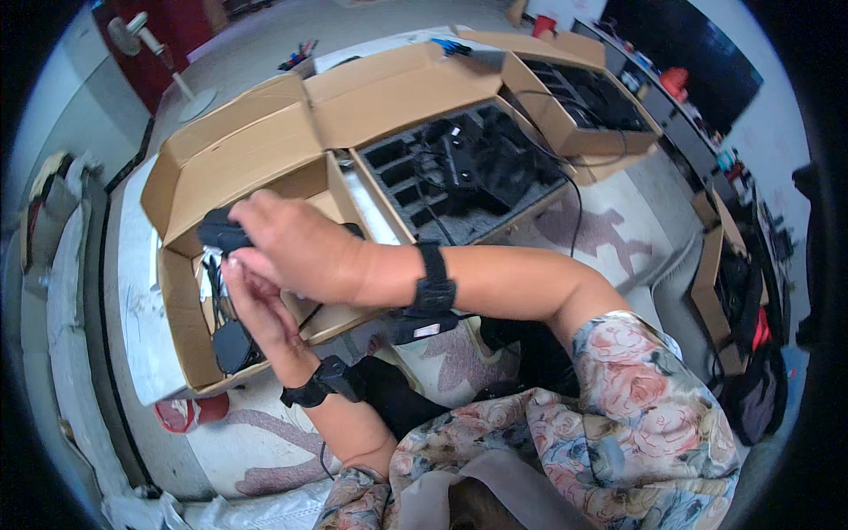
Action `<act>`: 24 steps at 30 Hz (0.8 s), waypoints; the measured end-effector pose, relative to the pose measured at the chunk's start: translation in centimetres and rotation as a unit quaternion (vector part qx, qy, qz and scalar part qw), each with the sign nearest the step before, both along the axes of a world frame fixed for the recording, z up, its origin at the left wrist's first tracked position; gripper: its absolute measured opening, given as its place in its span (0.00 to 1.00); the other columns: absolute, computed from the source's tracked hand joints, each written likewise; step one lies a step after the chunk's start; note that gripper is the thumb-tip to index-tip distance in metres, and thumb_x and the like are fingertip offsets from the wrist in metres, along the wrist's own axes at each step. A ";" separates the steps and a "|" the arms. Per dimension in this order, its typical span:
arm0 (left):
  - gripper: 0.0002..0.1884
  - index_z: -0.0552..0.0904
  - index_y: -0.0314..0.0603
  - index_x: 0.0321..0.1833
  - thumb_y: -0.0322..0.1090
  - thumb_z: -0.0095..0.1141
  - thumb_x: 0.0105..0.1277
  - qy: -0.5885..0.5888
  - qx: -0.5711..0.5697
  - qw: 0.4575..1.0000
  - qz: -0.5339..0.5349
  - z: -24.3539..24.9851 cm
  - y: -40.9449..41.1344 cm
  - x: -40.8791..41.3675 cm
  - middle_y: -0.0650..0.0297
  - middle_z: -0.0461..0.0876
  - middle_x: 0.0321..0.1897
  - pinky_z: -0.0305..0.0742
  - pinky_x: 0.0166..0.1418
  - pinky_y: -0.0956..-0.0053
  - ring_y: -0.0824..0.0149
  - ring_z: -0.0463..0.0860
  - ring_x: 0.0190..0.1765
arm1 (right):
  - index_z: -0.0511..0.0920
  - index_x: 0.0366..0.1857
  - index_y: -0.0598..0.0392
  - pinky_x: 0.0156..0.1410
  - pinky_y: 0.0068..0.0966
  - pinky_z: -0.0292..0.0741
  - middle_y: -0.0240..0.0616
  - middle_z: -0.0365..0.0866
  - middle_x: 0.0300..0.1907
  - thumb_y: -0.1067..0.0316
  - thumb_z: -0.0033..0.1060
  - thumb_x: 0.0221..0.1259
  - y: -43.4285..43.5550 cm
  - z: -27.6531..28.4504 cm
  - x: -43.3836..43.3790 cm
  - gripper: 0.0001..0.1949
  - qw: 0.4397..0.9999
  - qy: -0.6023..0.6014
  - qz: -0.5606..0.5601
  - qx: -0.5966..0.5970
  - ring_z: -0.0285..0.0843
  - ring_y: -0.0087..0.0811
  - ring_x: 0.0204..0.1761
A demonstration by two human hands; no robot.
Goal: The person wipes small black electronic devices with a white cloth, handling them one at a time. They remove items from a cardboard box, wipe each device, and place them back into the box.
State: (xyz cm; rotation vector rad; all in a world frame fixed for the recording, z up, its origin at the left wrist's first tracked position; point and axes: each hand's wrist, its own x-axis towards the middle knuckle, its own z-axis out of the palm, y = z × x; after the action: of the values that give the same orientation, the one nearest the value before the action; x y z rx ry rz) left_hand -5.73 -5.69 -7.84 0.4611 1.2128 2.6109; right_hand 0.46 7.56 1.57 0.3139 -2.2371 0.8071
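My right hand (301, 248) reaches across to the left and grips a dark black object (220, 230), whose exact kind is unclear. Just below it, my left hand (268, 311) points upward, its fingertips close to my right fingers; whether it holds anything is hidden. Both are over an open cardboard box (182, 318). Inside that box, a black round disc (232, 346) and a black cable (215, 285) lie at the left end. Each wrist wears a black strap, the left wrist strap (324, 382) and the right wrist strap (434, 278).
Beside it stands a cardboard box with a grey foam insert (483, 228), holding black devices. Another box (576, 142) with dark foam sits at the back right, and a black cable (580, 205) runs between them. A red bucket (212, 407) is below the table's left edge.
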 end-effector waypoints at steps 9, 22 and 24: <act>0.23 0.76 0.43 0.71 0.50 0.40 0.86 -0.010 0.238 0.939 -0.247 -1.1 -1.7 -1.1 0.61 0.81 0.67 0.72 0.75 0.62 0.63 0.79 0.68 | 0.71 0.46 0.64 0.40 0.41 0.84 0.58 0.74 0.44 0.67 0.71 0.58 -2.8 -1.4 0.0 0.19 0.998 0.022 -0.030 -0.045 0.85 0.56 0.37; 0.27 0.64 0.48 0.77 0.43 0.54 0.80 -0.008 -0.029 0.995 0.097 1.1 -0.1 0.7 0.67 0.81 0.51 0.64 0.22 0.86 0.82 0.80 0.40 | 0.73 0.62 0.58 0.48 0.52 0.81 0.63 0.83 0.37 0.67 0.70 0.56 1.0 1.2 -1.8 0.28 0.981 -0.125 0.144 -0.026 0.83 0.66 0.41; 0.32 0.60 0.46 0.82 0.40 0.55 0.79 0.003 0.015 0.993 0.120 0.8 0.4 0.7 0.69 0.78 0.48 0.74 0.35 0.83 0.78 0.79 0.41 | 0.74 0.62 0.60 0.45 0.51 0.81 0.61 0.84 0.35 0.66 0.70 0.55 1.1 2.4 -1.7 0.28 0.976 -0.165 0.141 0.006 0.85 0.63 0.40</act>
State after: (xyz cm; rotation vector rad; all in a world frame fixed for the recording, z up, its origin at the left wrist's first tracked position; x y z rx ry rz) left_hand -5.02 -5.24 -7.09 0.3472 1.3066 2.8316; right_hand -1.27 8.67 4.01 0.5464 -2.5422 1.0578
